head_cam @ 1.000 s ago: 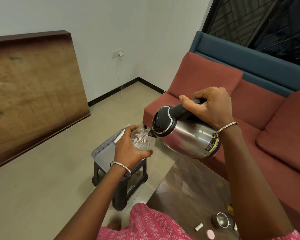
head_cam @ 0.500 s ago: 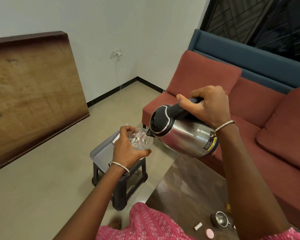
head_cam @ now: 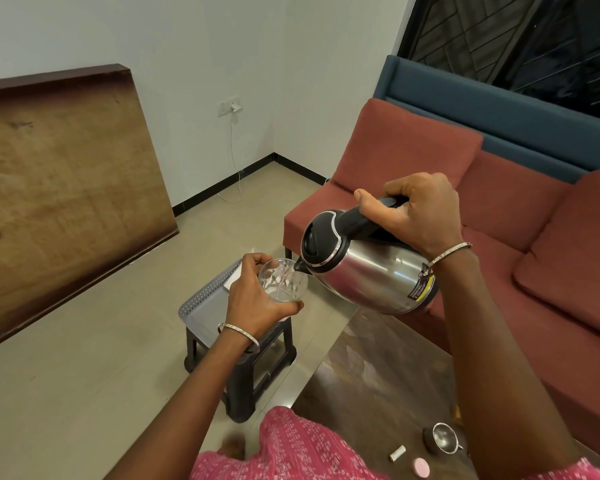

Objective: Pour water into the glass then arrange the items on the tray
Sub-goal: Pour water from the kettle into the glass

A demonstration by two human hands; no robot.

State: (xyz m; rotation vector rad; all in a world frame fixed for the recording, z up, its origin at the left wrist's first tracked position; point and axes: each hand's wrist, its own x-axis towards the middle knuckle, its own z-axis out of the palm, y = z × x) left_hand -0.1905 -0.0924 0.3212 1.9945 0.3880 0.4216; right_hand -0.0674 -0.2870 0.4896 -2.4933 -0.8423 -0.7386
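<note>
The kettle point(head_cam: 378, 278) gripped by the right hand point(head_cam: 423, 213) is formed of polished, reflective metal, with lid and handle of black glossy plastic. The glass point(head_cam: 284, 278) held in the left hand point(head_cam: 253, 303) is clear and faceted. Below that hand, a matt grey perforated tray point(head_cam: 201, 306) is seen.

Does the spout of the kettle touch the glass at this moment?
Cannot tell. In the head view the kettle spout overlaps the rim of the glass, and one view shows no clear contact or gap.
</note>
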